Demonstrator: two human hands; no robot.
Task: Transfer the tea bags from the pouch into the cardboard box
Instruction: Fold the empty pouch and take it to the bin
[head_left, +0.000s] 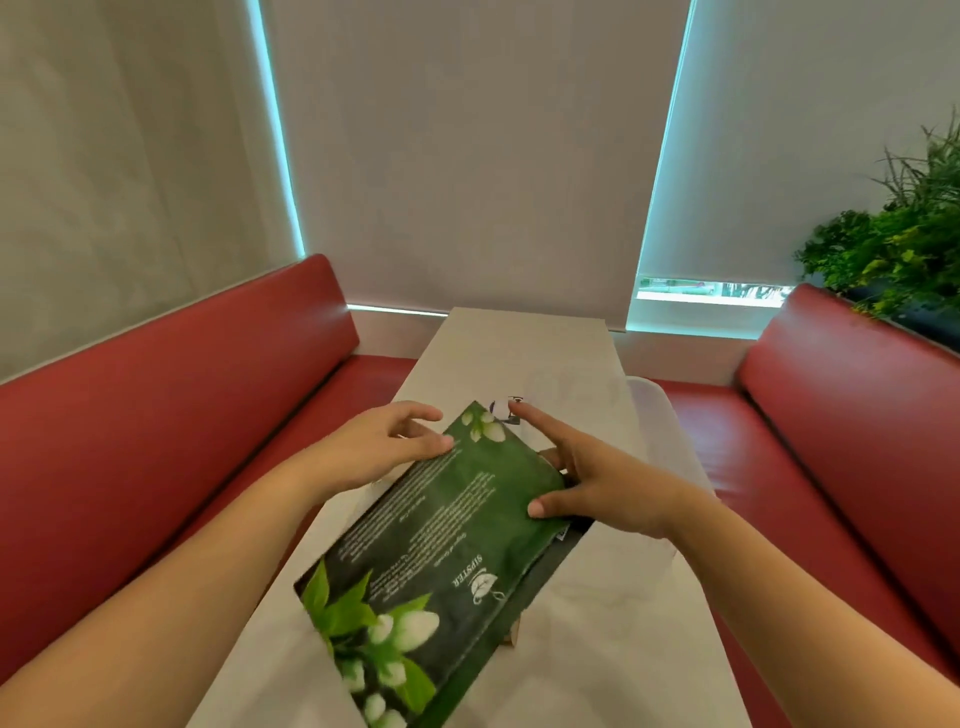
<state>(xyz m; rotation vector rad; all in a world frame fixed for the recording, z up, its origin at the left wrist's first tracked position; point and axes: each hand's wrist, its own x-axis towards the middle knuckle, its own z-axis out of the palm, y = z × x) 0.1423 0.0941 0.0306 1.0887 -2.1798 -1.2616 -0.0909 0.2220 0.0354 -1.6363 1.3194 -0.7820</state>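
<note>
A large dark green tea pouch (431, 561) printed with white flowers and leaves lies slanted across the middle of the white table (613, 623). My left hand (379, 447) rests on its far left edge, thumb on top and fingers curled behind. My right hand (597, 478) grips its far right edge, thumb pressed on the green face and index finger stretched forward. A sliver of brown cardboard box (514, 631) shows under the pouch's right side; the rest of it is hidden. No loose tea bags are visible.
A small dark and white object (506, 408) peeks out beyond the pouch's far corner. A clear plastic lid or container (660, 415) sits at the table's right edge. Red bench seats (156, 441) flank the table. Green plants (904, 244) stand at the right.
</note>
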